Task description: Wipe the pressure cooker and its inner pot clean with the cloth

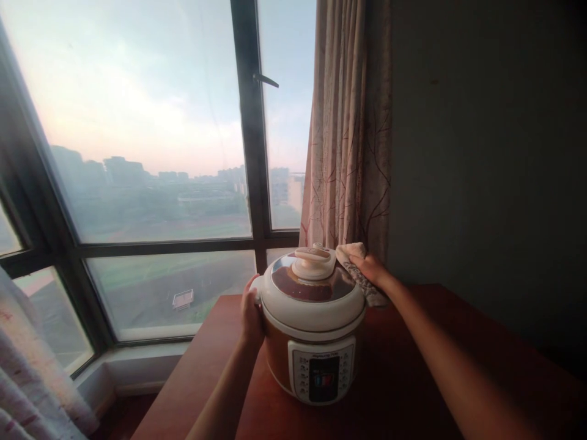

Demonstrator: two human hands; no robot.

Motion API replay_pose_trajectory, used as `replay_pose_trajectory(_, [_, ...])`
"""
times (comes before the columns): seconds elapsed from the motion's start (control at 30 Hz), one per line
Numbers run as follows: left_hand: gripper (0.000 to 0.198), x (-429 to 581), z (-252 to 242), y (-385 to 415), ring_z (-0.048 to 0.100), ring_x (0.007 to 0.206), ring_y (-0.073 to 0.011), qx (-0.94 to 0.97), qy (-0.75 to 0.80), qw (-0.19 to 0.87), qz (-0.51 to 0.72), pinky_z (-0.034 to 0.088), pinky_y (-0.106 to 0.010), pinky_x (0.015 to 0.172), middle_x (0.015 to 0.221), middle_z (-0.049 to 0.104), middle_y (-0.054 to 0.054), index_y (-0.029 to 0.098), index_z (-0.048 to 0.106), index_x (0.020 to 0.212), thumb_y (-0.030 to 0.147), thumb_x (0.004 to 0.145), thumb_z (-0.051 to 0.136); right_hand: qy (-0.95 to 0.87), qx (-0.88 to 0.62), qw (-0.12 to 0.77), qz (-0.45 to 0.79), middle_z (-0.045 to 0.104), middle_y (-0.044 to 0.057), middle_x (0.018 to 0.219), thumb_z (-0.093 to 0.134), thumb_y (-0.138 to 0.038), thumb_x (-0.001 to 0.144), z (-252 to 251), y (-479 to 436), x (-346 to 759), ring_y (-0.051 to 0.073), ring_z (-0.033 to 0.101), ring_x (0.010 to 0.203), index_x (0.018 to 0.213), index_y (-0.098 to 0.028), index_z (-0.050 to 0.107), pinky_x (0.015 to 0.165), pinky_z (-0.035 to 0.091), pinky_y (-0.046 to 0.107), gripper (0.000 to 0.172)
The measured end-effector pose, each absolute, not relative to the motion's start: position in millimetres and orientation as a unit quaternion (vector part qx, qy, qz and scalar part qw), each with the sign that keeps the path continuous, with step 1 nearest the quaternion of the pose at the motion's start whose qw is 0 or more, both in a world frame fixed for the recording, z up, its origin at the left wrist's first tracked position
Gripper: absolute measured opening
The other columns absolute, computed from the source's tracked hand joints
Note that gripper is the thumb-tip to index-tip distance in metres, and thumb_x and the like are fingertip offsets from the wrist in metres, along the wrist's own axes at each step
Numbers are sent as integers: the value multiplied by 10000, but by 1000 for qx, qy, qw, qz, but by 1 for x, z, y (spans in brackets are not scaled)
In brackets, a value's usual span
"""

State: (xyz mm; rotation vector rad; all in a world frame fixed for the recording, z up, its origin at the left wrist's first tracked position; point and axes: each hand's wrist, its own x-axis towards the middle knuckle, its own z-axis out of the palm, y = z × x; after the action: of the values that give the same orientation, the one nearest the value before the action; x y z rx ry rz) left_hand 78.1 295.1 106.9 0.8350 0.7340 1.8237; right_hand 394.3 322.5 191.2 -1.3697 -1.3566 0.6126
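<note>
An electric pressure cooker (316, 324) with a white and brown body stands upright on a reddish-brown table, its control panel (323, 373) facing me. Its lid (284, 284) is on, with a shiny top and a white knob (314, 260). My left hand (252, 318) is closed around the white handle on the cooker's left side. A pale patterned cloth (362, 275) is bunched in my right hand (370, 269), which presses it to the lid's right rear edge. Part of the cloth hangs down beside the cooker; the right side handle is hidden.
The table (197, 379) ends close to the window wall on the left. Dark-framed windows (160, 247) with a latch handle (266, 80) stand behind it. A patterned curtain (342, 122) hangs behind the cooker, another curtain (32, 366) at lower left. A dark wall (481, 153) lies right.
</note>
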Motion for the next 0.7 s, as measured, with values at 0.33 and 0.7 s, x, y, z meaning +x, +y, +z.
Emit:
replay_pose_trajectory(0.33, [568,79,103,297,598,909,-211,352,296,466,755,448,-301,772,1066,689,-38,209,616,1259,500,771,635,-423,-554,573,432,747,68,648,763,-434,672,158,334,427,310,736,753,708,-202,735,794,575,449,237])
replay_pose_trajectory(0.7, [580,80,100,297,628,957,-245,352,299,470,752,472,-350,841,1088,709,-60,205,571,1324,486,816,583,-213,-406,704,543,799,77,849,727,-506,644,49,236,403,347,746,955,833,-240,760,838,608,478,328])
